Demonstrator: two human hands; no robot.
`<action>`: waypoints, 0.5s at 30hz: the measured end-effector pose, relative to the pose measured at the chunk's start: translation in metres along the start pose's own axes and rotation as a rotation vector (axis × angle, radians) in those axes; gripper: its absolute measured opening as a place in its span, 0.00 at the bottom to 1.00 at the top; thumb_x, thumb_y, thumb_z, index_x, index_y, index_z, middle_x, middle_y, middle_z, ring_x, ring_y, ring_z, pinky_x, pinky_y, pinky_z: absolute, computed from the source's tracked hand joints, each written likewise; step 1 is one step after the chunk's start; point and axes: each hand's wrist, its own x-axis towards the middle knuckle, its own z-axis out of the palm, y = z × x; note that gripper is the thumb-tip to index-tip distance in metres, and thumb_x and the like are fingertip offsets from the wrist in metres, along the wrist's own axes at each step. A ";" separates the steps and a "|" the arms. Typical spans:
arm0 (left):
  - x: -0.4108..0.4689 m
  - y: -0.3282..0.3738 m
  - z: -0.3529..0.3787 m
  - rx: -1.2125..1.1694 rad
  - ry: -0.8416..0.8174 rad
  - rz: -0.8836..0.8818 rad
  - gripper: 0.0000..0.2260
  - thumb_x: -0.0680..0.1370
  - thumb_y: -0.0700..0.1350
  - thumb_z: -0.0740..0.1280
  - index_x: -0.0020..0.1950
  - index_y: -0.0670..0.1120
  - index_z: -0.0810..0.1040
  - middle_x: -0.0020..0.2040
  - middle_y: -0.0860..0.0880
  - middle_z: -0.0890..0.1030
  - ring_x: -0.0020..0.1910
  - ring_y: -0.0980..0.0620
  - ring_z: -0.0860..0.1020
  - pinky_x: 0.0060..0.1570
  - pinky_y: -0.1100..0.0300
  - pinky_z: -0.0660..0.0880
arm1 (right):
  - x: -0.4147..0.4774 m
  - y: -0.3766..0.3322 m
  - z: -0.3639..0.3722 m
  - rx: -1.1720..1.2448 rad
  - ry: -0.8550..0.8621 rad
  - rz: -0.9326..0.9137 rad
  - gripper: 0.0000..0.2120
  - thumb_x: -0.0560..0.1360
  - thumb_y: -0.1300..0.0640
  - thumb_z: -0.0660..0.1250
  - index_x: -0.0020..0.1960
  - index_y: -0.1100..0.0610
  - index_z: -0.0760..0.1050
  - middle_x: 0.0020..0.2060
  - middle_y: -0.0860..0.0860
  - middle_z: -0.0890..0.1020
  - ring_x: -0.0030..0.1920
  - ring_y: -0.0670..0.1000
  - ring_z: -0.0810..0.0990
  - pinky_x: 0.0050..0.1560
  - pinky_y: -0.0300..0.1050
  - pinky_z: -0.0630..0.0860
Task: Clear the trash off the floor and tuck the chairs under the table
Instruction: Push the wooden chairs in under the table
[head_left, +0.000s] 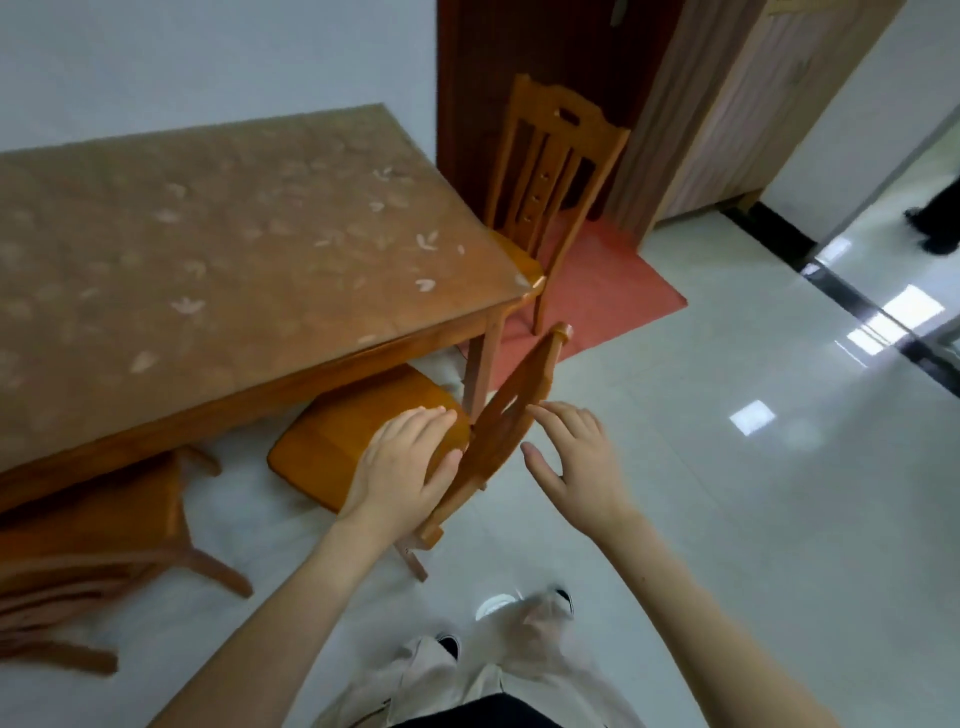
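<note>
Right at the near corner of the table (208, 249) stands the chair (511, 415), its seat (343, 447) pushed partly under the tabletop and just beside the table leg (480, 364), its back sticking out over the white floor (727, 493). The left hand (405, 467) lies against the seat side of the chair's back, fingers stretched fairly straight across the wood and the thumb resting at the top edge. The right hand (576, 457) is on the other side of the back, fingers spread and relaxed, holding nothing; whether its fingertips quite touch the top edge I cannot tell.

A second chair (550, 171) stands at the far end of the table, seat tucked under the corner, its rear legs on a red mat (608, 291) in front of a dark door (519, 52). A third chair (104, 519) sits at the left, blurred, its seat partly below the table's long edge. Below, the person's light trousers (467, 675) and dark shoes show.
</note>
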 end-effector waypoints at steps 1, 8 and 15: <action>0.003 0.001 0.005 -0.001 0.005 -0.041 0.28 0.79 0.62 0.49 0.68 0.47 0.74 0.66 0.48 0.76 0.68 0.47 0.71 0.66 0.49 0.69 | 0.013 0.010 0.001 0.015 -0.021 -0.061 0.22 0.80 0.43 0.58 0.68 0.54 0.73 0.63 0.50 0.77 0.65 0.52 0.72 0.68 0.53 0.66; 0.033 0.040 0.047 0.006 0.034 -0.314 0.28 0.77 0.63 0.56 0.70 0.49 0.70 0.67 0.50 0.75 0.67 0.50 0.71 0.64 0.54 0.68 | 0.097 0.095 0.006 0.034 -0.367 -0.488 0.31 0.73 0.35 0.66 0.70 0.50 0.71 0.68 0.47 0.73 0.73 0.52 0.65 0.76 0.54 0.54; 0.048 0.081 0.110 -0.053 0.047 -0.540 0.28 0.71 0.65 0.66 0.64 0.49 0.75 0.56 0.51 0.81 0.54 0.51 0.79 0.52 0.64 0.69 | 0.160 0.156 0.031 -0.054 -0.609 -0.741 0.26 0.72 0.33 0.64 0.64 0.47 0.75 0.60 0.45 0.78 0.69 0.51 0.68 0.75 0.58 0.54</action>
